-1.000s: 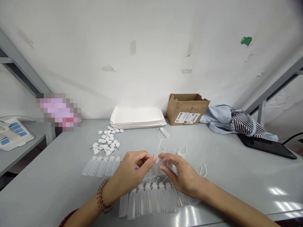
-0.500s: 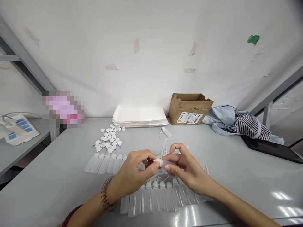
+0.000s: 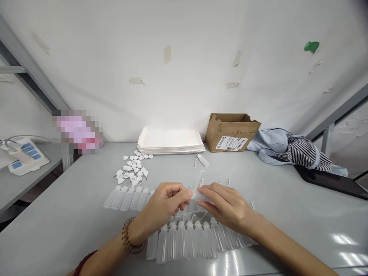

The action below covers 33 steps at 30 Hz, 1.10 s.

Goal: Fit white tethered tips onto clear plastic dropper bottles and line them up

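Observation:
A small translucent plastic bottle (image 3: 198, 196) lies sideways between my two hands above the table. My right hand (image 3: 227, 205) is closed around its body from above, hiding much of it. The thumb and forefinger of my left hand (image 3: 166, 201) are pinched together at its neck end; the cap there is mostly hidden by the fingertips. A thin pale strap (image 3: 200, 177) sticks up from the bottle. Below my hands lies a row of similar bottles (image 3: 189, 237) with straps at their tops. More bottles (image 3: 126, 199) lie in a row left of my left hand.
Small white cap-like pieces (image 3: 135, 168) are scattered behind the left row. One bottle (image 3: 203, 160) lies apart near a stack of white padded envelopes (image 3: 171, 140). Against the wall stand a cardboard box (image 3: 230, 134) and bunched blue cloth (image 3: 270, 143), with a dark flat object (image 3: 327, 182) beside it.
My right fingers have gone from a raised fingertip grip to lying over and around the bottle. My left hand stays pinched at its neck end. The view has shifted slightly.

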{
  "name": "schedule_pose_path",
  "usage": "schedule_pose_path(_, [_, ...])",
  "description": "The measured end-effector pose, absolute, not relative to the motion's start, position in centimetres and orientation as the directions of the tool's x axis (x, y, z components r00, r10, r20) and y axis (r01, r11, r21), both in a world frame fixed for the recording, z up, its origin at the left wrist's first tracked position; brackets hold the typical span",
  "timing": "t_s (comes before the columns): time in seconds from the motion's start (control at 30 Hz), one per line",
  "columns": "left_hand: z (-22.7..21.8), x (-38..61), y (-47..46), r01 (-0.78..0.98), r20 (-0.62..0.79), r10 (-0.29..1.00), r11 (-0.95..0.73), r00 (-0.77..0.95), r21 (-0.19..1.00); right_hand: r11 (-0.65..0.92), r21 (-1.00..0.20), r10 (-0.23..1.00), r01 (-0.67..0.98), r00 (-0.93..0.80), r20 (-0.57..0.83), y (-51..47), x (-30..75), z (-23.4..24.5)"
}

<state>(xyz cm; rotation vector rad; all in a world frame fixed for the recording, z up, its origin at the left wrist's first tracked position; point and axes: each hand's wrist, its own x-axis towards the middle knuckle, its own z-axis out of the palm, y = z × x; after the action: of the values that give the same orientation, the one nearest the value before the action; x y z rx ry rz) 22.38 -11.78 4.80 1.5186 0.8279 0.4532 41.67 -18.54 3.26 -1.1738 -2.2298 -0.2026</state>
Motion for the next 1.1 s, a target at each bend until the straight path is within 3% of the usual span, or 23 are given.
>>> schedule_pose_path(0.1, [4.6, 22.4, -11.7, 0.23, -0.177, 0.722, 0.026, 0.669, 0.973, 0.625, -0.175, 0.697, 0.761, -0.442, 0.565, -18.5, 41.8, 3.4])
schedule_pose_path(0.27, [4.6, 22.4, -11.9, 0.283, -0.139, 0.678, -0.106, 0.722, 0.953, 0.584, -0.478, 0.808, 0.656, -0.413, 0.42, -18.6, 42.2, 3.9])
schedule_pose_path(0.33, [4.8, 22.2, -12.0, 0.296, -0.057, 0.669, -0.248, 0.741, 0.922, 0.527, -0.585, 0.85, 0.616, -0.395, 0.35, -18.5, 42.3, 4.3])
schedule_pose_path(0.47, [5.2, 21.8, -12.1, 0.192, 0.279, 0.529, -0.669, 0.801, 0.718, 0.347, -0.818, 0.91, 0.46, -0.374, 0.176, -18.2, 42.5, 4.9])
schedule_pose_path(0.6, [5.4, 21.4, -12.3, 0.095, 0.386, 0.3, -0.878, 0.872, 0.468, 0.071, -0.968, 0.901, 0.242, -0.433, -0.042, -17.7, 43.0, 4.7])
schedule_pose_path(0.73, [5.3, 21.3, -12.2, 0.091, 0.448, 0.21, -0.958, 0.869, 0.274, -0.004, -0.984, 0.88, 0.177, -0.466, -0.087, -17.4, 43.1, 4.5])
schedule_pose_path(0.87, [5.1, 21.4, -12.1, 0.125, 0.465, 0.346, -0.888, 0.815, 0.442, 0.223, -0.898, 0.926, 0.379, -0.371, 0.073, -17.9, 42.2, 4.6])
schedule_pose_path(0.97, [4.9, 21.5, -12.2, 0.238, 0.32, 0.5, -0.766, 0.805, 0.597, 0.404, -0.768, 0.905, 0.497, -0.339, 0.257, -18.3, 41.6, 4.2])
schedule_pose_path(1.03, [4.8, 21.6, -12.4, 0.306, 0.219, 0.564, -0.689, 0.796, 0.657, 0.444, -0.733, 0.89, 0.516, -0.345, 0.297, -18.4, 41.5, 4.1])
schedule_pose_path(1.1, [4.6, 21.8, -12.5, 0.316, 0.212, 0.574, -0.679, 0.791, 0.663, 0.441, -0.74, 0.891, 0.508, -0.347, 0.293, -18.4, 41.5, 4.1])
